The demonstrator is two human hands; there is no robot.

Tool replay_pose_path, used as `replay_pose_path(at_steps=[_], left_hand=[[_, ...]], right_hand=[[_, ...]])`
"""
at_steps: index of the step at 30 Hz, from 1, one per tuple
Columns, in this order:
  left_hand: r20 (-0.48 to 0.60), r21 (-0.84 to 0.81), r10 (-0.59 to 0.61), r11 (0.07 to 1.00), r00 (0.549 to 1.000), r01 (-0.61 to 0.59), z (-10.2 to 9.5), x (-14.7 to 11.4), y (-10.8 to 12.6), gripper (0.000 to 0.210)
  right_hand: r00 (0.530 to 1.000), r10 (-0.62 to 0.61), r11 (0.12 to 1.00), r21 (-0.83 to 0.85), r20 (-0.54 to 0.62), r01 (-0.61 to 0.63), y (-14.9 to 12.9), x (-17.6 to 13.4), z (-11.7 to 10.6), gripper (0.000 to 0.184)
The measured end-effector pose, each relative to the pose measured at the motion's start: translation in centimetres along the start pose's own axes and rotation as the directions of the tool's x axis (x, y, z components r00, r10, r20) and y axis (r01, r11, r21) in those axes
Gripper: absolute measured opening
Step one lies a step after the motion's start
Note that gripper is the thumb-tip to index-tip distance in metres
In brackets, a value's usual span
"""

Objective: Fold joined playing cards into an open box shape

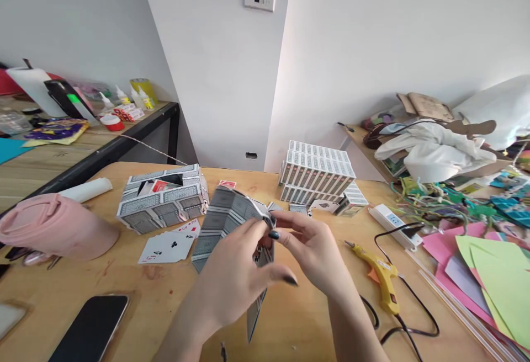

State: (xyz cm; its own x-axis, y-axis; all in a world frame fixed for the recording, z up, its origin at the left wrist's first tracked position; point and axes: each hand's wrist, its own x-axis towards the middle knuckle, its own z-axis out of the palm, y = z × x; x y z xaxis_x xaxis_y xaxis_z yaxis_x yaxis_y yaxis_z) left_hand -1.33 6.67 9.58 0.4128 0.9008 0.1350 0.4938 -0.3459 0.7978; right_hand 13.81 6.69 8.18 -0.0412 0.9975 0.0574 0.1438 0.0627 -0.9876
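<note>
A folded structure of joined grey-backed playing cards (217, 213) stands tilted at the middle of the table. The fingers of my left hand (232, 273) curl over its near edge while the thumb sticks out to the right. At the structure's right upper edge, my right hand (310, 246) pinches with thumb and forefinger; the exact spot between them is hidden. Loose face-up playing cards (171, 246) lie to the left of it. Behind those sits a box built from playing cards (161, 202), with something red and white in its top opening.
Stacked card packs (317, 171) stand at the back. On the right lie a yellow glue gun (383, 276) with its black cable, a power strip (395, 224) and coloured paper sheets (492, 273). A pink tumbler (62, 227) and a phone (91, 329) are on the left.
</note>
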Motion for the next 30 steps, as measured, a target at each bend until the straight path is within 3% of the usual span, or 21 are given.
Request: replay_pose_path(at_steps=[2, 5, 7, 10, 12, 15, 18, 21, 25, 30], left_hand=[[-0.001, 0.068, -0.022, 0.997, 1.000, 0.022, 0.0, -0.3, 0.2, 0.029], [-0.068, 0.185, -0.073, 0.979, 0.995, 0.084, 0.0, -0.5, 0.0, 0.013], [-0.071, 0.234, -0.085, 0.967, 0.994, 0.099, -0.5, -0.8, -0.5, 0.017], [-0.042, 0.236, -0.053, 0.970, 0.998, 0.061, -1.8, -1.3, -1.1, 0.020], [-0.030, 0.223, -0.024, 0.974, 0.999, 0.030, -2.8, -1.8, -1.5, 0.023], [0.010, 0.210, 0.035, 0.977, 0.999, -0.036, -3.9, -2.5, -1.9, 0.023], [-0.007, 0.237, 0.100, 0.967, 0.995, -0.096, -4.4, -2.9, -2.5, 0.026], [-0.118, 0.316, 0.131, 0.945, 0.984, -0.088, -4.5, -2.7, -3.1, 0.026], [-0.212, 0.452, 0.210, 0.887, 0.954, -0.095, -4.2, -1.7, -2.9, 0.027], [-0.129, 0.489, 0.298, 0.849, 0.946, -0.201, -2.9, -0.2, -2.5, 0.051]], right_hand=[[1.000, -0.008, 0.998, -0.057, -0.028, 0.007, 0.1, 0.1, -0.4, 0.029], [0.999, -0.027, 0.991, -0.136, -0.045, 0.021, 0.2, 0.1, -0.8, 0.031], [0.999, -0.046, 0.980, -0.192, -0.028, 0.040, 0.3, 0.2, -1.3, 0.030], [0.985, -0.173, 0.947, -0.275, -0.015, 0.163, 0.4, 0.6, -2.2, 0.029], [0.957, -0.284, 0.914, -0.286, 0.050, 0.287, 0.6, 1.0, -2.7, 0.035], [0.915, -0.361, 0.907, -0.160, 0.179, 0.390, 0.9, 1.5, -2.7, 0.044], [0.918, -0.306, 0.947, -0.018, 0.255, 0.320, 1.4, 1.8, -2.1, 0.041], [0.944, -0.170, 0.985, 0.023, 0.282, 0.171, 1.8, 1.8, -1.4, 0.031], [0.987, -0.059, 0.995, 0.083, 0.152, 0.047, 1.7, 1.6, -0.5, 0.030], [1.000, 0.005, 0.992, 0.124, 0.009, -0.006, 1.0, 1.0, 0.7, 0.034]])
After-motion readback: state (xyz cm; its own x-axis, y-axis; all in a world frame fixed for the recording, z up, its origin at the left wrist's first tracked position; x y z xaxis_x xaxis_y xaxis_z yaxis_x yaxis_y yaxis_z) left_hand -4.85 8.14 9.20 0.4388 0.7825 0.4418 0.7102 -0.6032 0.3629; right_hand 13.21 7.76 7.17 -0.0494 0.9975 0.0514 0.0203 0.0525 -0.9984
